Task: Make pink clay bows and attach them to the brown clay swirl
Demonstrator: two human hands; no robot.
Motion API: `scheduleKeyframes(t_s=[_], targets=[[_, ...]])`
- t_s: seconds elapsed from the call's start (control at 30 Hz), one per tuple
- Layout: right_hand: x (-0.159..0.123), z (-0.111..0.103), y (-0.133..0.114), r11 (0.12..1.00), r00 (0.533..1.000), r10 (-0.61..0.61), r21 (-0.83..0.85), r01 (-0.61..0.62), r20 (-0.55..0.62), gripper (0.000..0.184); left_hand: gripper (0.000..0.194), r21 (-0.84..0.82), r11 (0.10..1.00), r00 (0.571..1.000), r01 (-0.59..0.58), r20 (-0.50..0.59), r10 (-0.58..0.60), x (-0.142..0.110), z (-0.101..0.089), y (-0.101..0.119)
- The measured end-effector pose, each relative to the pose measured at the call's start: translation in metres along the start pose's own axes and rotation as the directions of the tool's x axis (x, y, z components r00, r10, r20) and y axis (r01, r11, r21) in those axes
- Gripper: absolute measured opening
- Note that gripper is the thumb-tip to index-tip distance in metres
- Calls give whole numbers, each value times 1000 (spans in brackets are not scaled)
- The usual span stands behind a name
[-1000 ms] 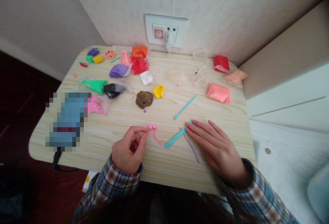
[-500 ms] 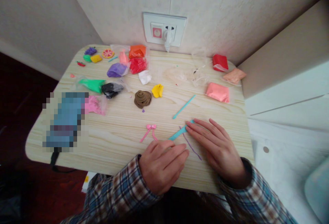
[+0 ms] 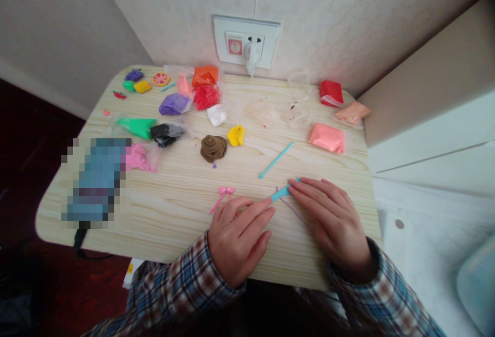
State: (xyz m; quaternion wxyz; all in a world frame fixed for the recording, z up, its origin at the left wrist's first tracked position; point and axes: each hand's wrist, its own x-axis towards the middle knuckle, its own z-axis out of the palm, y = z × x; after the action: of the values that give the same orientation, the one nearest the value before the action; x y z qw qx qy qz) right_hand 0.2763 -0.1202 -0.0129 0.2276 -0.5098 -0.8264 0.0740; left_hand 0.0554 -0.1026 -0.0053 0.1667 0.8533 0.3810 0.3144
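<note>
A flat light-blue clay tool (image 3: 280, 193) lies slantwise between my hands, across a thin purple clay strip (image 3: 294, 209). My right hand (image 3: 333, 218) holds the tool's far end under long, straight fingers. At the near end, the fingers of my left hand (image 3: 240, 239) are on the tool, its thumb apart below; that end is hidden. A pink clay bow (image 3: 226, 191) with thin tails sits just beyond my left hand, one tail partly covered. Another slim blue tool (image 3: 276, 160) rests on the table beyond my right hand.
Brown coiled clay (image 3: 213, 148) and a yellow piece (image 3: 235, 135) stand mid-table. Bagged clay, such as purple (image 3: 175, 105) and green (image 3: 136, 127), lies left; a pink pack (image 3: 327, 138) lies right. A blurred-out device (image 3: 98, 179) with a cable is at the left edge. A wall socket (image 3: 247, 42) holds a plug.
The blue tool has shifted slightly to the right over the purple strip. My right hand has moved a little right, and my left fingers have stretched forward toward the tool's near end.
</note>
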Motion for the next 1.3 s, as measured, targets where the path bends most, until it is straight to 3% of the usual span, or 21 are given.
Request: scheduleKeyframes(t_s=[0.3, 0.6, 0.77, 0.97, 1.3], targets=[[2, 0, -4, 999, 996, -54, 6, 54, 67, 52, 25, -74, 996, 998, 58, -30, -60, 0, 0, -2], [1, -1, -4, 999, 999, -37, 27, 36, 40, 54, 12, 120, 981, 988, 149, -44, -145, 7, -1, -3], [3, 0, -4, 1000, 999, -7, 0, 7, 37, 49, 2, 139, 969, 978, 202, -70, -194, 13, 1, 0], [4, 0, -5, 1000, 1000, 8, 8, -8, -6, 54, 7, 159, 954, 967, 253, -36, -251, 19, 0, -1], [5, -1, -5, 999, 1000, 15, 40, -15, -4, 57, 4, -36, 944, 945, 327, 2, -327, 26, -6, -5]])
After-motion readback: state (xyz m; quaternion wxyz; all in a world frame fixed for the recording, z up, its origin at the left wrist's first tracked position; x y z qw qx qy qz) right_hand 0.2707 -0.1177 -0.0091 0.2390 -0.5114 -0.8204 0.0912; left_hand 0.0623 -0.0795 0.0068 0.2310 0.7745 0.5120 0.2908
